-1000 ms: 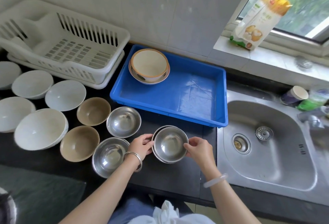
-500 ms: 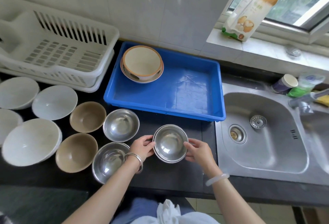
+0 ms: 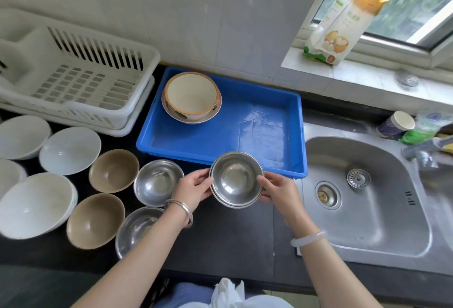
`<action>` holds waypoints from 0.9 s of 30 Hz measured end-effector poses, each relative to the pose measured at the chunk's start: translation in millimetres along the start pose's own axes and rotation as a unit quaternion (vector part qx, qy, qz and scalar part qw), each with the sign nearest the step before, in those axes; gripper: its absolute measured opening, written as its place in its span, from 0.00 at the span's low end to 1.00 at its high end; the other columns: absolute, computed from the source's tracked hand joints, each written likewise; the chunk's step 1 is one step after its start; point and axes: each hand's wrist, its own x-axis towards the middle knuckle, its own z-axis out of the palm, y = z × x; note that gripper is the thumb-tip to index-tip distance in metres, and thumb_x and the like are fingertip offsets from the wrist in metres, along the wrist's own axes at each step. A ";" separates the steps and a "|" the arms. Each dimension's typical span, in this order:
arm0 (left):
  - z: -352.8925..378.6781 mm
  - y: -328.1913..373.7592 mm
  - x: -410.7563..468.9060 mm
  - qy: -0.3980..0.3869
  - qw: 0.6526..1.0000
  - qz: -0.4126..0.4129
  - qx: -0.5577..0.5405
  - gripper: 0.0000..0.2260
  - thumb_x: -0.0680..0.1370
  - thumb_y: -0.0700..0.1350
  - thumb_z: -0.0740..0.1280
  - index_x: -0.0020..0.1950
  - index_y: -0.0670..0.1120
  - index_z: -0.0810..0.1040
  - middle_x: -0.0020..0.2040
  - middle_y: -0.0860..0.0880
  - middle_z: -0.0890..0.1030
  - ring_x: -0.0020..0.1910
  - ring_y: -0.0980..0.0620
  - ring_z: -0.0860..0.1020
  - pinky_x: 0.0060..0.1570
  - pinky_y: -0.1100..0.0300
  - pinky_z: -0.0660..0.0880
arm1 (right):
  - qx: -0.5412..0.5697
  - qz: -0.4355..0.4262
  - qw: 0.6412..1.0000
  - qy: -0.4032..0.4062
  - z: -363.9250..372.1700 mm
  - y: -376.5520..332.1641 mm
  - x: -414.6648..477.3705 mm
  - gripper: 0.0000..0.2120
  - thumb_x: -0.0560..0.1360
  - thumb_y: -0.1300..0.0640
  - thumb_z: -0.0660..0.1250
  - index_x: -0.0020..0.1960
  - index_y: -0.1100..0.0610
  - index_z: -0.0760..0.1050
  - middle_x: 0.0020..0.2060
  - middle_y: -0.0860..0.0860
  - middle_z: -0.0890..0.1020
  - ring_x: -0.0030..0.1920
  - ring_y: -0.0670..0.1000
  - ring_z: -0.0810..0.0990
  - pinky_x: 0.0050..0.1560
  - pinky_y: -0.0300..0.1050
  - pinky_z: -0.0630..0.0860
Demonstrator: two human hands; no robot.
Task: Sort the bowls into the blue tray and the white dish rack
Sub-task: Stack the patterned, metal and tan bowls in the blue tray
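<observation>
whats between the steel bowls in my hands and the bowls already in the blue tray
Head view: only the near wall and bare floor of the tray lie between the steel bowls and the cream bowls. Nothing else sits in that stretch.

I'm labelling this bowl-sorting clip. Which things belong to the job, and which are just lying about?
Job: steel bowl stack held in left hand and right hand; blue tray; white dish rack; patterned bowls in tray; brown bowls, white bowls, loose steel bowls on counter.
Lying about: bag on sill; paper cup; sink.
</observation>
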 end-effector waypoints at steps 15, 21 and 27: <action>74.3 75.1 106.0 0.040 0.999 -0.009 -0.031 0.12 0.79 0.41 0.60 0.63 0.43 0.73 0.52 0.46 0.76 0.44 0.46 0.78 0.46 0.54 0.78 | 0.005 -0.003 1.000 0.006 -17.9 -77.7 139.9 0.19 0.75 0.53 0.69 0.63 0.60 0.76 0.52 0.58 0.82 0.38 0.54 0.84 0.42 0.41 0.82; 92.2 69.1 146.4 0.063 0.995 -0.040 -0.071 0.14 0.80 0.38 0.57 0.66 0.42 0.71 0.57 0.43 0.76 0.53 0.45 0.75 0.55 0.51 0.75 | 0.000 0.016 1.000 -0.011 -14.4 -79.9 186.0 0.17 0.76 0.55 0.68 0.62 0.61 0.76 0.49 0.56 0.82 0.36 0.53 0.82 0.39 0.39 0.82; 97.5 61.4 175.0 0.068 0.993 -0.048 -0.088 0.16 0.80 0.37 0.56 0.67 0.42 0.70 0.64 0.42 0.74 0.62 0.42 0.74 0.55 0.54 0.73 | -0.016 0.028 0.999 -0.010 -10.3 -80.4 215.0 0.17 0.76 0.55 0.67 0.62 0.61 0.76 0.48 0.55 0.80 0.32 0.49 0.79 0.32 0.34 0.80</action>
